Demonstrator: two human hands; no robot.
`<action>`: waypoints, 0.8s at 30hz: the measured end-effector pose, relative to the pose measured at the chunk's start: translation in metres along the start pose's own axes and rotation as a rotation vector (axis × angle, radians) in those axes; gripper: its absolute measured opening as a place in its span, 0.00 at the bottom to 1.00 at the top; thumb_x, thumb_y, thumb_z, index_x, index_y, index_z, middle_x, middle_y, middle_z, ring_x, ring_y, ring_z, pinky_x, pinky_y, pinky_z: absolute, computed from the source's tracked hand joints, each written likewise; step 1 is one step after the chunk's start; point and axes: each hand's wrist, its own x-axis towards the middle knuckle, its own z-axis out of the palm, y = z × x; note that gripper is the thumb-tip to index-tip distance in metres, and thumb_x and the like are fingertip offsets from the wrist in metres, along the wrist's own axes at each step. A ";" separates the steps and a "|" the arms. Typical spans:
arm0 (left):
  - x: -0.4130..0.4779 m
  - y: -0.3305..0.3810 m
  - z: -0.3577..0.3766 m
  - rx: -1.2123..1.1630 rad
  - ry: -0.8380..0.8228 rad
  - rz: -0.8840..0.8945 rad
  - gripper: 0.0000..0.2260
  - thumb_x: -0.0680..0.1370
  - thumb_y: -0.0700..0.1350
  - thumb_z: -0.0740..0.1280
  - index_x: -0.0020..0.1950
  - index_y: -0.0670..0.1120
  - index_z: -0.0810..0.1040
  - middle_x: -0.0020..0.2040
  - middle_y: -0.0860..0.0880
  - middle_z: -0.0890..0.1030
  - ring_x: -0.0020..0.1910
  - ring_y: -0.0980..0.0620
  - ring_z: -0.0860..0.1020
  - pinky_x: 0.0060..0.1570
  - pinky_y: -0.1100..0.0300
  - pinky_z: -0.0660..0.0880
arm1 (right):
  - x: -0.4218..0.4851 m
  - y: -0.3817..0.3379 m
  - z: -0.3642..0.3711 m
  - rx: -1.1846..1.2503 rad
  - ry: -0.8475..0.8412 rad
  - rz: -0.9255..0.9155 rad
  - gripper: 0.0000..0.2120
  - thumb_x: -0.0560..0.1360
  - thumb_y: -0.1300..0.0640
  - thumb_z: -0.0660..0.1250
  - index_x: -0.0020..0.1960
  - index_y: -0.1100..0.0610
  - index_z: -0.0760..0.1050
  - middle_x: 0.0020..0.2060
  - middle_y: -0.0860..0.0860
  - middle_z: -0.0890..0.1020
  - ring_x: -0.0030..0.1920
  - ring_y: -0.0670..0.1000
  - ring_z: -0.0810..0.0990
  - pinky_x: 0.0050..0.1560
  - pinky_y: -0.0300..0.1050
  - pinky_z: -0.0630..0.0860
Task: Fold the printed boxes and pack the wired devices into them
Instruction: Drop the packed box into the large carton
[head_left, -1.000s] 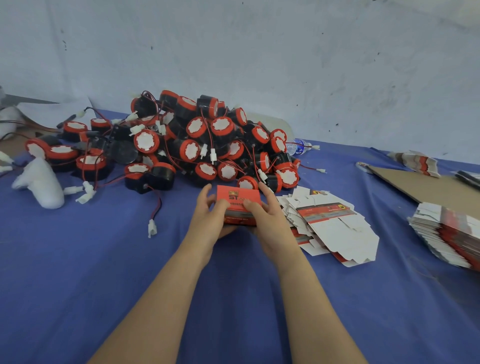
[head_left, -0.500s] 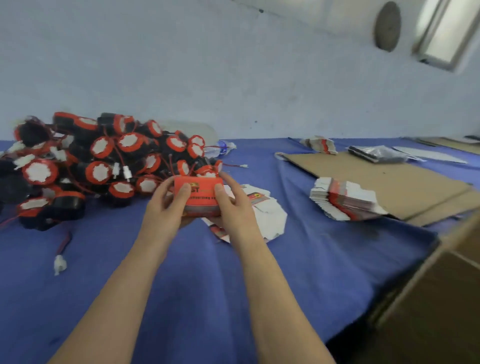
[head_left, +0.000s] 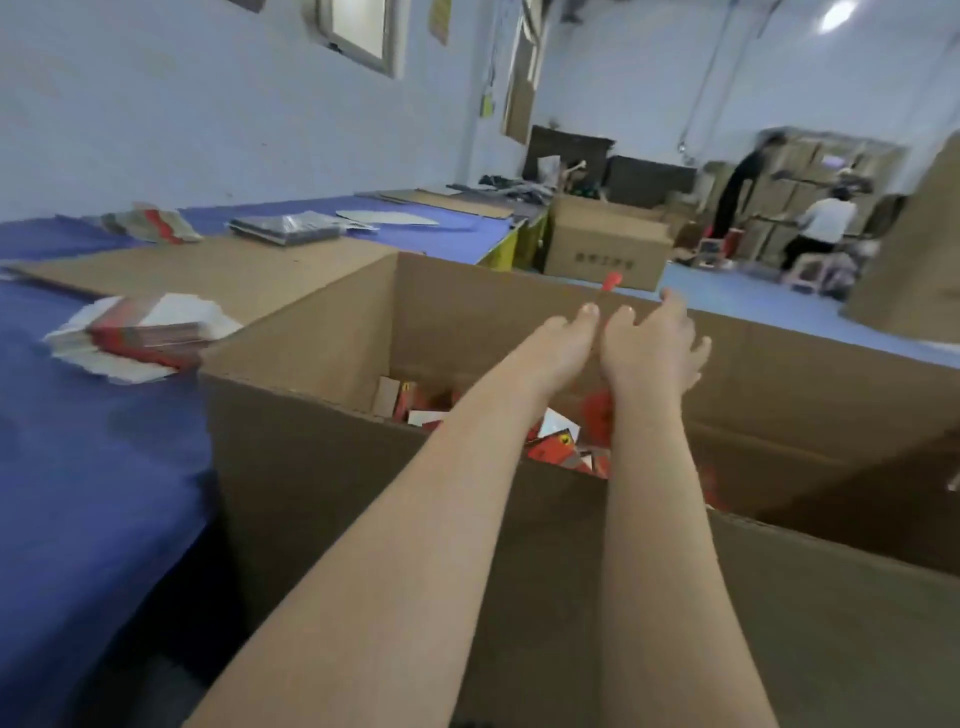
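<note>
Printed boxes (head_left: 553, 447), red and white, lie jumbled on the bottom of our big carton (head_left: 311, 441), near its front wall. Our left hand (head_left: 563, 340) and right hand (head_left: 652, 353) hover over its middle, fingers loose, holding nothing we can see. A box dropped from this height could land on a corner and pop its flap, spilling the device. Flat blanks (head_left: 140, 338) wait at the edge of the table (head_left: 78, 467).
</note>
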 end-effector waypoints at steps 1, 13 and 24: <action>0.001 0.001 0.012 -0.067 -0.050 -0.014 0.25 0.83 0.56 0.52 0.74 0.42 0.66 0.73 0.41 0.68 0.72 0.42 0.67 0.71 0.48 0.64 | 0.000 0.006 -0.004 0.033 0.044 -0.027 0.23 0.82 0.55 0.55 0.76 0.53 0.58 0.75 0.54 0.62 0.77 0.56 0.52 0.75 0.52 0.47; -0.120 -0.037 -0.218 -0.148 0.765 0.194 0.10 0.81 0.42 0.59 0.54 0.41 0.79 0.46 0.45 0.82 0.45 0.49 0.80 0.43 0.60 0.75 | -0.180 -0.122 0.154 0.896 -0.609 -0.236 0.09 0.79 0.63 0.58 0.55 0.52 0.71 0.47 0.44 0.79 0.46 0.39 0.77 0.48 0.28 0.73; -0.283 -0.171 -0.413 -0.002 1.464 -0.355 0.12 0.78 0.41 0.58 0.53 0.33 0.75 0.58 0.32 0.76 0.55 0.35 0.74 0.50 0.45 0.73 | -0.360 -0.161 0.333 0.261 -1.012 -0.571 0.15 0.78 0.59 0.60 0.63 0.56 0.74 0.61 0.55 0.76 0.63 0.54 0.72 0.57 0.42 0.67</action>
